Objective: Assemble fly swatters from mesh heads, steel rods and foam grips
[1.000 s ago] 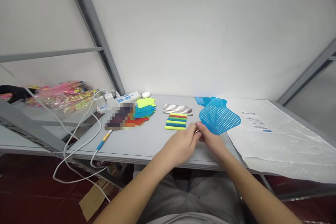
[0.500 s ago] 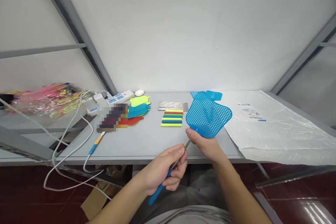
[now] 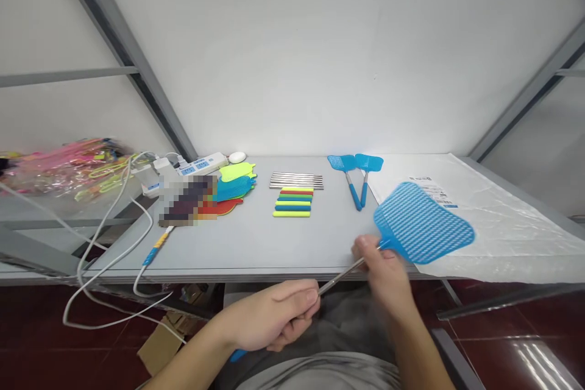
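Observation:
A blue fly swatter [image 3: 423, 225] with a perforated head and a thin metal rod slants across the front edge of the table. My left hand [image 3: 283, 314] is closed around the lower rod, and the end of its blue grip pokes out below the palm. Up by the neck, my right hand [image 3: 386, 277] is closed on the rod just under the head, slightly blurred. Two blue fly swatters [image 3: 354, 192] lie at the back right of the table. In the middle are metal rods [image 3: 296, 181] and, nearer me, a row of coloured grips [image 3: 292, 203].
Loose swatter heads [image 3: 235, 189] in yellow, blue and red lie at left, partly behind a pixelated object [image 3: 187, 201]. A power strip [image 3: 203, 164] with white cables [image 3: 75, 292] stands behind them. White plastic packaging [image 3: 498, 237] covers the right side. Bagged items [image 3: 68, 170] sit far left.
The swatter head has moved right and slightly down, together with my right hand. My left hand has shifted left and down. More of the metal rod shows between my hands.

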`<state>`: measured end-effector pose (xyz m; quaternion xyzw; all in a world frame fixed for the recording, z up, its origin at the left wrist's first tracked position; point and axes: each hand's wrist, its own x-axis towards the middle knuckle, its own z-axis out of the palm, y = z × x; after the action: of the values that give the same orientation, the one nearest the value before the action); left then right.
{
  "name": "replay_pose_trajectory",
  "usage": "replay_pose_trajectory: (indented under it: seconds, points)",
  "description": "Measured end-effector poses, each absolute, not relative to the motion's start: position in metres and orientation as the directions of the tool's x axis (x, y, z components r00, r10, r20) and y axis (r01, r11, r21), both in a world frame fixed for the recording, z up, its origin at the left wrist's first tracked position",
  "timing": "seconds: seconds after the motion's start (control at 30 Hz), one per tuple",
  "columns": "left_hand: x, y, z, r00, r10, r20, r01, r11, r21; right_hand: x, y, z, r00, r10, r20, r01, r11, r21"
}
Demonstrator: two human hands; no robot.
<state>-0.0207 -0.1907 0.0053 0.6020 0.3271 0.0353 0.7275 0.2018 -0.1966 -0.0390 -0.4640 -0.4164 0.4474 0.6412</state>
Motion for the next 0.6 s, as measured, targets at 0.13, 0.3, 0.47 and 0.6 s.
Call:
replay_pose_trajectory:
  seconds: [0.13, 0.3, 0.47, 0.6]
  points:
    - [-0.033, -0.196, 0.017, 0.672, 0.687, -0.275, 0.587, -0.268, 0.764, 0.228, -0.19, -0.037, 0.397, 0.907, 0.141, -0.323, 0.282, -0.903]
    - [-0.027, -0.202, 0.022, 0.609, 0.783, -0.126, 0.697, -0.453, 0.556, 0.211, -0.191, -0.036, 0.348, 0.923, 0.164, -0.262, 0.263, -0.929]
    - [-0.017, -0.2, 0.018, 0.574, 0.816, -0.063, 0.766, -0.509, 0.393, 0.18, -0.2, -0.041, 0.131, 0.983, 0.132, -0.134, 0.15, -0.98]
    - [-0.021, -0.193, 0.009, 0.574, 0.819, 0.018, 0.797, -0.564, 0.217, 0.187, -0.198, -0.041, 0.203, 0.963, 0.179, -0.097, 0.202, -0.975]
